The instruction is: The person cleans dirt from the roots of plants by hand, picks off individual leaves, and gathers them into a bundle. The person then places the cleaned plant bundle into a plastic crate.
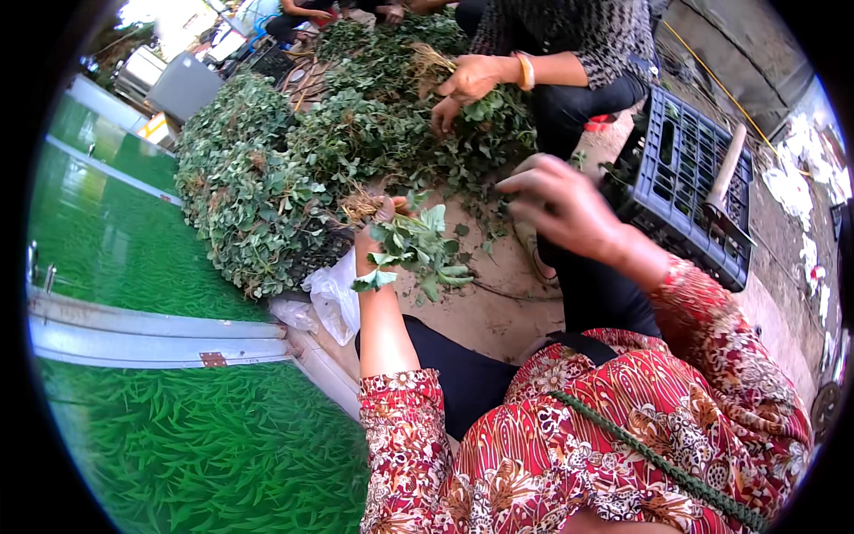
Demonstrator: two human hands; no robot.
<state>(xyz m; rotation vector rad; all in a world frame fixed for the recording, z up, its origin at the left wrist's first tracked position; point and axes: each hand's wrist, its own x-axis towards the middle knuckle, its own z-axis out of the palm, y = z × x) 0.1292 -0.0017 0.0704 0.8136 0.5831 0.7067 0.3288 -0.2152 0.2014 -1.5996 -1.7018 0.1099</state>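
In my left hand (389, 212) is a bunch of leafy green seedlings (422, 245), its tan roots pointing left and its leaves hanging to the right. The leaves partly hide the fingers closed round the stems. My right hand (569, 209) is raised to the right of the bunch, blurred by motion, its fingers bent and apart with nothing visible between them. Beyond both hands spreads a large heap of similar plants (258, 187). Across from me, another person's hand (476, 78) grips a rooted bunch (431, 67) above the heap.
A dark plastic crate (680, 169) stands at right, with a wooden-handled tool (728, 173) lying across it. Clear plastic bags (334, 298) lie by my left forearm. Pale metal rails (160, 334) edge the green grass-patterned surface (196, 436) at left. More people sit at the far side.
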